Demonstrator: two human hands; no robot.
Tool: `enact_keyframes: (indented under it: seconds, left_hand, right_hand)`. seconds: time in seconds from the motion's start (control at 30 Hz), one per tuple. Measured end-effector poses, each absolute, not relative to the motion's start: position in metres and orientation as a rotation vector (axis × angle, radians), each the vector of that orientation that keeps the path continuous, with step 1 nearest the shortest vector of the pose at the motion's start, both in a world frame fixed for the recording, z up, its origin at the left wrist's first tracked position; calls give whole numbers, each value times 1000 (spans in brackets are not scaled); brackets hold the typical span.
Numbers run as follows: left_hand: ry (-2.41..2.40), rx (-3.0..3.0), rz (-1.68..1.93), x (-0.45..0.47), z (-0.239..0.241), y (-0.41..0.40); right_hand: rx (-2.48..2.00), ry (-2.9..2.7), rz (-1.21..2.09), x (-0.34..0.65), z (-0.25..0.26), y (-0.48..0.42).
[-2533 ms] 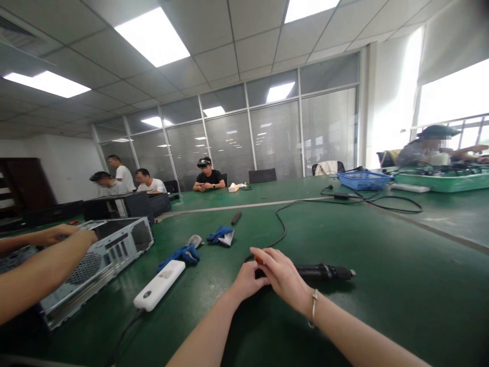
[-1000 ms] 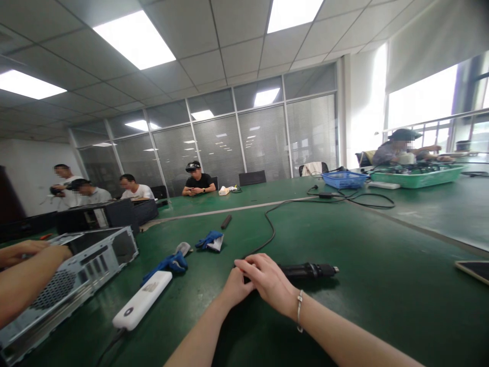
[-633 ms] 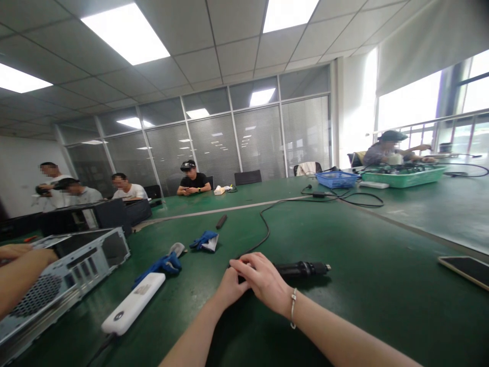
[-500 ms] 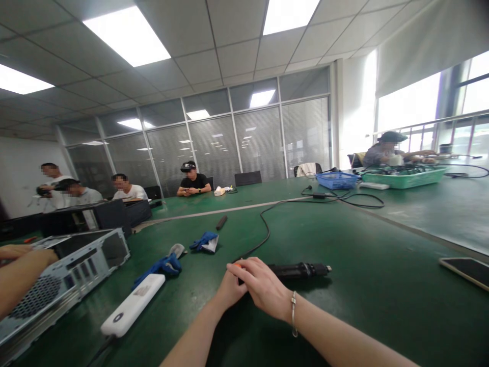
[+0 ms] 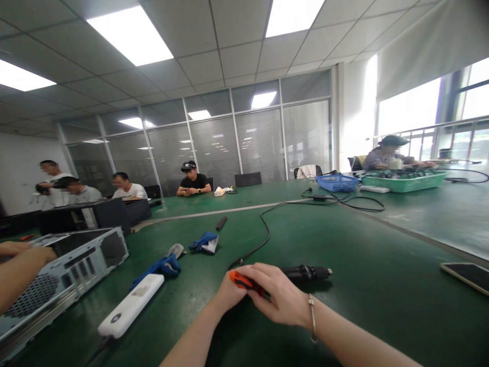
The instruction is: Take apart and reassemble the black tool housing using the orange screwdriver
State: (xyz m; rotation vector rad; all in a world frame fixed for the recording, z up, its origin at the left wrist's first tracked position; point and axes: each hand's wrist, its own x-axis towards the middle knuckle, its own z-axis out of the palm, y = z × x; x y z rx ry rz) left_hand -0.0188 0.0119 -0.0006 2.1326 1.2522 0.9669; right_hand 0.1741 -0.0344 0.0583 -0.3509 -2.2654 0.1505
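Observation:
My right hand (image 5: pixel 280 300) is curled over a small orange and black tool (image 5: pixel 244 282), low over the green table (image 5: pixel 382 285). My left hand (image 5: pixel 228 295) meets it from the left, fingers closed at the tool's orange end; the right hand hides most of it. Just behind my hands a black electric screwdriver (image 5: pixel 307 272) lies on the table, tip to the right. Its black cable (image 5: pixel 267 229) runs away across the table.
An open computer case (image 5: pixel 76 265) stands at the left with a co-worker's hands (image 5: pixel 19 255) on it. A white power strip (image 5: pixel 130 306) and blue gloves (image 5: pixel 164 265) lie nearby. A phone (image 5: pixel 466 275) lies at the right edge. A blue basket (image 5: pixel 338 182) and green tray (image 5: pixel 405 181) stand far right, with people seated beyond.
My hands have drawn back a little from the black screwdriver, and the orange and black tool now shows between my fingers. The view has shifted slightly.

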Motion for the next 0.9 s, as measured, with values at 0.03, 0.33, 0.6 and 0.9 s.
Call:
enact_keyframes:
  seconds: [0.03, 0.33, 0.6, 0.9]
  left_hand:
    - [1231, 2140, 960, -19, 0, 12]
    - [1306, 2174, 911, -18, 7, 9]
    - [1307, 2163, 911, -18, 10, 7]
    - [1316, 2210, 895, -18, 13, 5]
  right_hand:
    - [-324, -2334, 196, 176, 56, -36]
    - [-382, -2659, 241, 194, 24, -48]
    - [-731, -2371, 97, 252, 32, 10]
    - [-897, -2471, 68, 276, 4, 36]
